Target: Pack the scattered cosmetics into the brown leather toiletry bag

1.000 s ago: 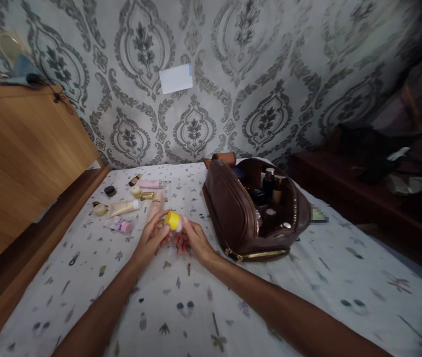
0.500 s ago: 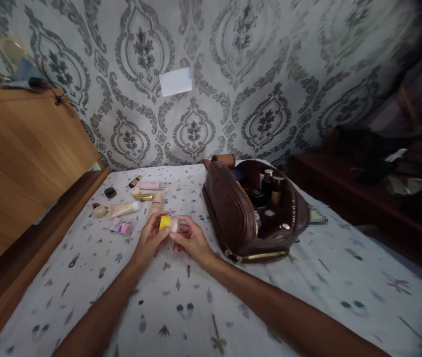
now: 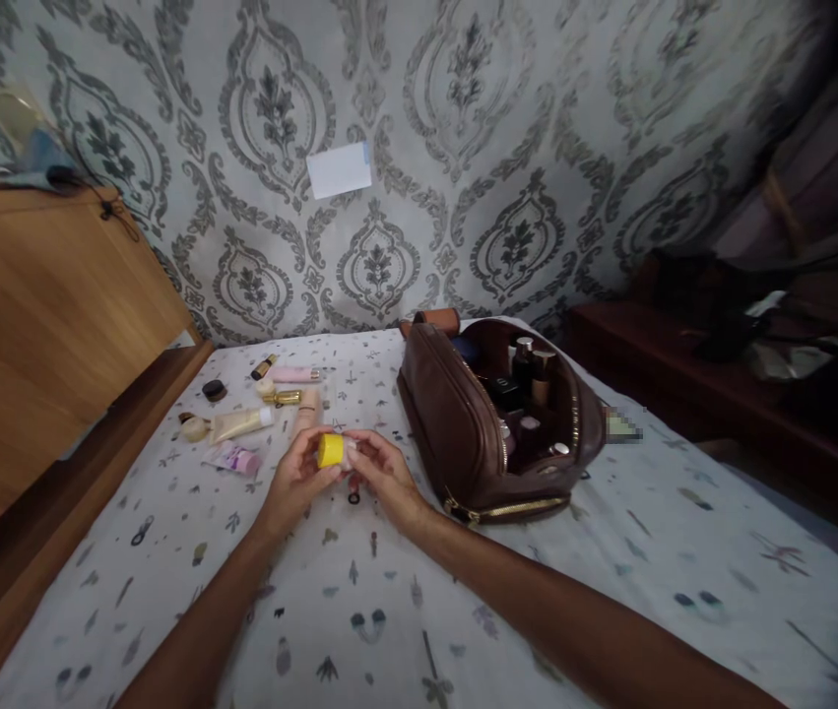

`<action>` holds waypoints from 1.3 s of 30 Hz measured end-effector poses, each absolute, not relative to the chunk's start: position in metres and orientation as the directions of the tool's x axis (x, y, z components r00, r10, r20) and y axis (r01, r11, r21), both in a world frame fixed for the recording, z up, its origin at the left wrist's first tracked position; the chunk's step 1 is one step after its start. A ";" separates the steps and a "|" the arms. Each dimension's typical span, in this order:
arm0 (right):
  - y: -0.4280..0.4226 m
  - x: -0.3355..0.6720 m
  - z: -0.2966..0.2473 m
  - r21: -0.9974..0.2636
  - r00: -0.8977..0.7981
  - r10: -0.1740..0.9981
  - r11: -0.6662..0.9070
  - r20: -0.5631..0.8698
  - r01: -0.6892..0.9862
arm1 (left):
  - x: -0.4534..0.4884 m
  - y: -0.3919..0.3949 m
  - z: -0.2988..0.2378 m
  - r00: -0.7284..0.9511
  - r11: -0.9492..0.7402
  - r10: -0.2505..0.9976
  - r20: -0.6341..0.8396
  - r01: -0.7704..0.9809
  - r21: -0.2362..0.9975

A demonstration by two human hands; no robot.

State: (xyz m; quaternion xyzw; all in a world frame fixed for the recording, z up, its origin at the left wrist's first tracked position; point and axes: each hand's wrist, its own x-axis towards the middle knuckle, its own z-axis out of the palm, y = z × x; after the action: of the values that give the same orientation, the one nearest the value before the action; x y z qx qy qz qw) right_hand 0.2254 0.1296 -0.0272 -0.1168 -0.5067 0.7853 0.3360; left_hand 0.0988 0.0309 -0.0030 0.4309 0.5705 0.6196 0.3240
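Observation:
Both my hands meet over the patterned bed sheet [image 3: 463, 591]. My left hand [image 3: 296, 483] pinches the yellow cap [image 3: 330, 450] of a small pale jar. My right hand [image 3: 381, 473] grips the jar's body, which its fingers mostly hide. An open brown leather toiletry bag [image 3: 463, 423] lies just to the right of my hands, with bottles [image 3: 533, 366] standing inside it.
Several cosmetics lie on the sheet at the left: a cream tube [image 3: 241, 423], a pink tube [image 3: 294, 374], a pink sachet [image 3: 239, 459], a gold lipstick [image 3: 282, 397]. A wooden headboard [image 3: 41, 325] bounds the left side. A dark wooden bench [image 3: 721, 394] stands at the right.
The yellow cap has turned in my left fingers, from facing up to facing sideways. Both hands stayed together at the same spot on the sheet.

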 end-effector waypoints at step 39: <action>0.115 0.234 -0.014 -0.949 -0.712 0.679 -0.073 0.177 -0.306 | 0.107 0.030 0.004 -0.661 -0.056 0.713 0.235 0.280 0.958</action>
State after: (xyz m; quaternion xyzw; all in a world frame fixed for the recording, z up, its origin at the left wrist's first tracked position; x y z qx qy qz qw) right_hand 0.2339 0.1145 -0.0135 -0.1589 -0.5873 0.7150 0.3443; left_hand 0.1073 0.0301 0.0043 0.3733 0.6647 0.6234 0.1737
